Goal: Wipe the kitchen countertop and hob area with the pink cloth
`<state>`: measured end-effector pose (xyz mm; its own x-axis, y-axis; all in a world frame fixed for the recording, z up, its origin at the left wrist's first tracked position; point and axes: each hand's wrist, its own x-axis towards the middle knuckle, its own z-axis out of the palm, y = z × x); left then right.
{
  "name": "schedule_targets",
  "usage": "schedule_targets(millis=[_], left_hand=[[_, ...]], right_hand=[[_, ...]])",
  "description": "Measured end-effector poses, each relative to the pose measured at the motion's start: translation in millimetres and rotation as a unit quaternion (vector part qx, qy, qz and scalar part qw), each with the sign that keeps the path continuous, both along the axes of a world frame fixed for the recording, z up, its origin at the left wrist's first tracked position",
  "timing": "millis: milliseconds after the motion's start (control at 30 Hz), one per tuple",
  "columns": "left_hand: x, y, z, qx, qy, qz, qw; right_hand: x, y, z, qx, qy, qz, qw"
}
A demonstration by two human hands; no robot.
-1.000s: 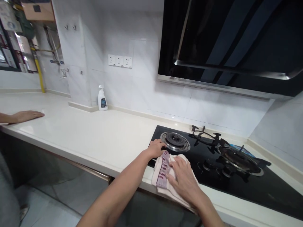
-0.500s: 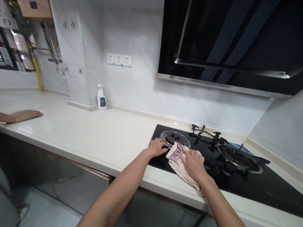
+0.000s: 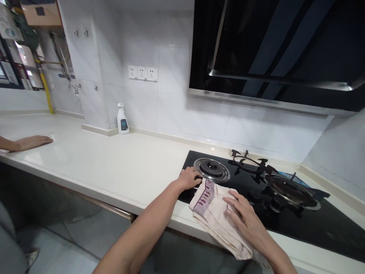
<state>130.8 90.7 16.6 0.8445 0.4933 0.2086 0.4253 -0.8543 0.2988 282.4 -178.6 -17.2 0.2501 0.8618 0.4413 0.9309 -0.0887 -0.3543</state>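
My right hand (image 3: 244, 215) lies flat, fingers spread, on a cream cloth (image 3: 211, 211) with a purple printed band. The cloth is spread over the front left of the black glass hob (image 3: 313, 224) and hangs over the counter's front edge. My left hand (image 3: 189, 178) rests on the hob's left edge beside the left burner ring (image 3: 211, 169), fingers curled down against the glass with nothing in them. A loose black pan support (image 3: 249, 163) sits behind the control knobs (image 3: 261, 201), and the right burner (image 3: 288, 190) lies further right.
A long pale counter (image 3: 108, 167) runs left, where another person's hand (image 3: 28, 143) lies flat. A white spray bottle (image 3: 122, 120) stands against the tiled wall below three sockets (image 3: 142, 72). A black range hood (image 3: 273, 53) overhangs the hob. The floor lies below the counter edge.
My right hand pushed the cloth up toward the left burner, then drew it back toward the front edge and to the right. My left hand stayed put. The other person's hand has not moved.
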Motion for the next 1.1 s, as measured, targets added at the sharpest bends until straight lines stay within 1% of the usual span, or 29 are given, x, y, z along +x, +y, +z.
schedule_targets(millis=[133,200,300,367,433,500,667,767,867,933,1000,1100], left_hand=[[1,2,1.2,-0.010,-0.023,0.000,1.000],[0,2,3.2,-0.018,-0.041,-0.007,0.999],[0,-2,7.3,-0.031,-0.067,-0.040,0.996],[-1,-7,9.8,-0.040,-0.079,-0.072,0.993],[-1,-12,11.4,-0.046,-0.085,-0.094,0.991],[-1,-17,11.9,-0.055,-0.077,-0.100,0.990],[1,-24,13.8,-0.063,0.007,-0.085,0.994],[5,-23,20.2,-0.062,0.035,-0.083,0.994],[7,-26,30.7,-0.067,0.038,-0.093,0.993],[10,-37,37.3,-0.066,0.021,-0.112,0.991],[14,-54,40.8,-0.048,0.008,-0.146,0.988],[25,-86,38.1,0.005,0.018,-0.184,0.983]], right_hand=[[23,-20,-7.8,0.056,0.041,-0.047,0.996],[30,-24,-16.0,0.071,0.033,-0.084,0.993],[30,-24,-29.6,0.054,-0.017,-0.125,0.991],[25,-22,-34.5,0.035,-0.048,-0.132,0.989],[20,-20,-34.4,0.028,-0.063,-0.132,0.989],[16,-19,-31.4,0.027,-0.068,-0.135,0.988],[13,-18,-26.2,0.035,-0.068,-0.140,0.987],[13,-19,-26.2,0.042,-0.068,-0.137,0.987],[13,-18,-26.6,0.048,-0.065,-0.135,0.988],[14,-18,-27.3,0.049,-0.060,-0.133,0.988],[16,-18,-28.4,0.049,-0.054,-0.132,0.989],[18,-18,-30.6,0.049,-0.045,-0.131,0.989]])
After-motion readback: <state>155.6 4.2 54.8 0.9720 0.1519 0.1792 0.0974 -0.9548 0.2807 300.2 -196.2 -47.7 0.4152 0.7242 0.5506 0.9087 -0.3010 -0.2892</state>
